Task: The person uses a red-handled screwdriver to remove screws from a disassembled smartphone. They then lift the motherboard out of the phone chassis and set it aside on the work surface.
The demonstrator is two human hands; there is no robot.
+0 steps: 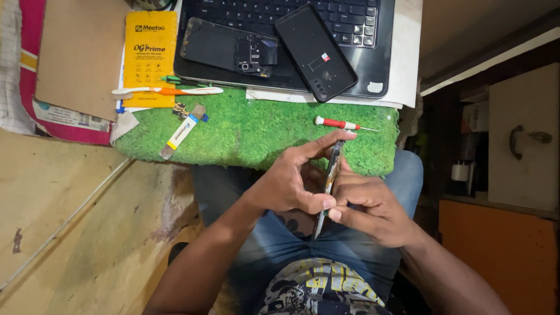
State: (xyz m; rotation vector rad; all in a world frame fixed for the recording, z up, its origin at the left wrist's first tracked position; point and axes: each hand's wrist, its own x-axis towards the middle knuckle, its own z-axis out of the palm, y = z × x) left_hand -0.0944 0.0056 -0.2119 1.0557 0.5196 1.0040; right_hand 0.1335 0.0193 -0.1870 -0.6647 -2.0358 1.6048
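Observation:
Both hands hold a thin phone body (331, 175) edge-up over my lap, just in front of a green mat (256, 131). My left hand (289, 178) grips its left face, with the forefinger stretched along the top edge and the thumb pressed low on the edge. My right hand (367, 204) clasps the right face, its thumb meeting the left thumb at the edge. A small screwdriver with a red and white handle (341, 123) lies on the mat just beyond the phone.
A black laptop (361, 70) at the far edge carries an opened phone frame (227, 46) and a black phone back cover (318, 52). A white and orange toothbrush (169, 90), a yellow packet (150, 52) and a flex cable strip (182, 133) lie left. A cabinet (519, 140) stands right.

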